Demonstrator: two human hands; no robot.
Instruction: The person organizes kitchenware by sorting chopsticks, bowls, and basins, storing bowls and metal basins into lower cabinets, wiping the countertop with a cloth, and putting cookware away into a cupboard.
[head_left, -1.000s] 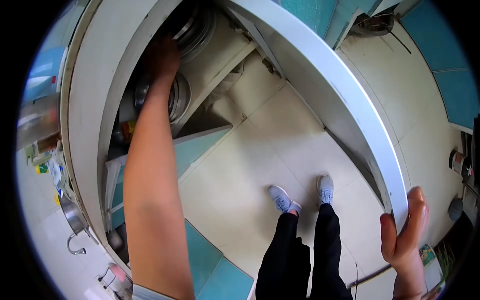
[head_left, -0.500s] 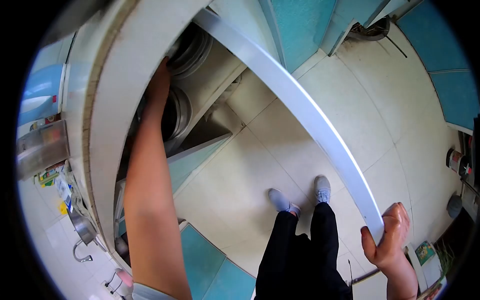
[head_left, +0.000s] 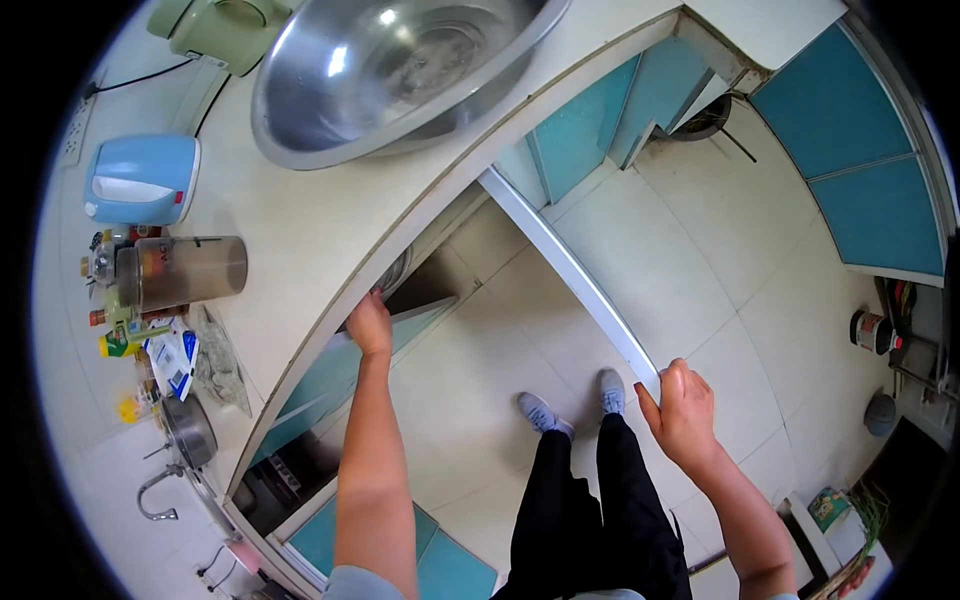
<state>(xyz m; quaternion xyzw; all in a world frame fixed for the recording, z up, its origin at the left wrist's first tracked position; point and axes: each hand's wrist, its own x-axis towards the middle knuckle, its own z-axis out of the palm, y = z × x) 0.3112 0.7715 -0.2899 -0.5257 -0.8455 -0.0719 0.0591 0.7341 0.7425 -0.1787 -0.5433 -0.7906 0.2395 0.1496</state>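
My right hand (head_left: 684, 408) is closed round the free edge of an open cabinet door (head_left: 568, 255), seen edge-on as a long pale strip. Under the counter's rim, my left hand (head_left: 370, 325) is at the cabinet opening, its fingers mostly hidden. Just beyond those fingers shows part of a round metal vessel (head_left: 397, 270) inside the cabinet; I cannot tell whether the hand touches it. Another turquoise door (head_left: 400, 340) stands open beside my left wrist.
On the counter (head_left: 270, 255) stand a large steel basin (head_left: 420, 70), a blue kettle-like appliance (head_left: 143, 180) and a translucent canister (head_left: 195, 272). A tap (head_left: 158, 495) is at lower left. My shoes (head_left: 545, 412) are on the tiled floor. Turquoise cabinets (head_left: 860, 170) line the far side.
My left hand has drawn back from deep among the metal vessels to the cabinet's opening. My view has risen, bringing the countertop and basin into sight. My right hand stays on the door edge.
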